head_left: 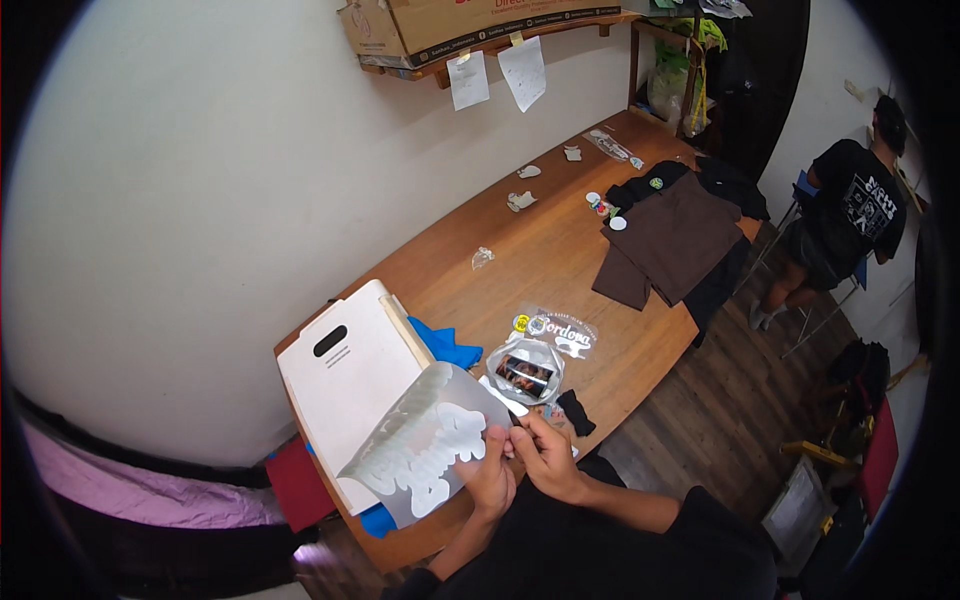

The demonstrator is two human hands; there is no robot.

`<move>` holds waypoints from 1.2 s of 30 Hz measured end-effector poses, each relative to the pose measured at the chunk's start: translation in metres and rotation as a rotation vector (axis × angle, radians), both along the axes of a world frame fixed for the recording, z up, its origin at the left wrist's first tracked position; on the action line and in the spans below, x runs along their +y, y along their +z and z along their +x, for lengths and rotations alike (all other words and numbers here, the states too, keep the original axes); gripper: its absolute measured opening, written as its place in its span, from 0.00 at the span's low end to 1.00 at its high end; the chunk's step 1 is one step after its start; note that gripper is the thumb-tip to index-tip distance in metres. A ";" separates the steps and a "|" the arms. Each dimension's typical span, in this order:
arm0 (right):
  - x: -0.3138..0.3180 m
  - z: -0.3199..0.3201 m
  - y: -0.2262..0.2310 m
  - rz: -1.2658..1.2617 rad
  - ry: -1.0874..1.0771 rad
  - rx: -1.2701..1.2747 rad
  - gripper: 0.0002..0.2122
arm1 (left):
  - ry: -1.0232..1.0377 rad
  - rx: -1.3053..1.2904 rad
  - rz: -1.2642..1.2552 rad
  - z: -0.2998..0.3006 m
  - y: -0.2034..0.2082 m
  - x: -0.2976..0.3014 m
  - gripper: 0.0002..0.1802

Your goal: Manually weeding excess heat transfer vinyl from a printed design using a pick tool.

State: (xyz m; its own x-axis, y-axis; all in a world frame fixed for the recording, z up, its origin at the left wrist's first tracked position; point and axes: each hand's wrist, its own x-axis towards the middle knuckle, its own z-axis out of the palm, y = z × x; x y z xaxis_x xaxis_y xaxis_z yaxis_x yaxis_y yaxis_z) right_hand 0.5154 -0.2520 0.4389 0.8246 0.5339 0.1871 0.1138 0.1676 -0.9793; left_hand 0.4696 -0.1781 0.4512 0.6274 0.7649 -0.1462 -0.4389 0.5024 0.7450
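Observation:
My left hand [490,478] is closed on the near edge of a see-through film sheet [390,440] with white, letter-like shapes on it. The sheet tilts and curls over the corner of a white board [355,375] with a dark oval slot. Beside it, my right hand [551,462] is closed, its fingertips close to my left fingers at the sheet's edge. A narrow white strip [506,397] sticks out past those fingertips; whether it belongs to a tool or to the film I cannot tell. Just beyond lies a clear plastic bag [551,352] around a dark picture.
Another printed transfer [570,332] and blue cloth [445,345] lie near the bag. Small film scraps [522,200] dot the wooden table [440,275]. Folded brown cloth [675,240] sits toward the far right. A person [855,195] sits beyond; a cardboard box [480,30] rests on a shelf.

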 end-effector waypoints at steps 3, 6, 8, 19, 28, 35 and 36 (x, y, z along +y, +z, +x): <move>-0.004 0.000 -0.011 0.022 0.039 0.101 0.06 | -0.114 -0.054 0.074 -0.003 -0.006 0.003 0.17; -0.004 0.000 -0.008 0.030 0.072 0.142 0.06 | -0.066 0.029 0.051 -0.003 -0.003 0.002 0.17; -0.004 0.001 -0.005 0.030 0.068 0.098 0.05 | -0.052 0.052 0.059 -0.002 0.003 0.000 0.17; -0.004 0.001 -0.002 0.021 0.052 0.084 0.07 | -0.089 0.031 0.066 -0.004 -0.006 0.003 0.18; -0.004 0.002 0.008 0.069 0.046 0.094 0.07 | -0.112 0.005 0.086 -0.005 -0.003 0.004 0.20; -0.007 0.005 0.014 0.060 0.031 0.007 0.05 | -0.139 -0.020 0.121 -0.006 -0.006 0.005 0.20; -0.009 0.004 0.011 0.039 0.053 0.062 0.06 | -0.140 -0.019 0.121 -0.006 -0.006 0.006 0.20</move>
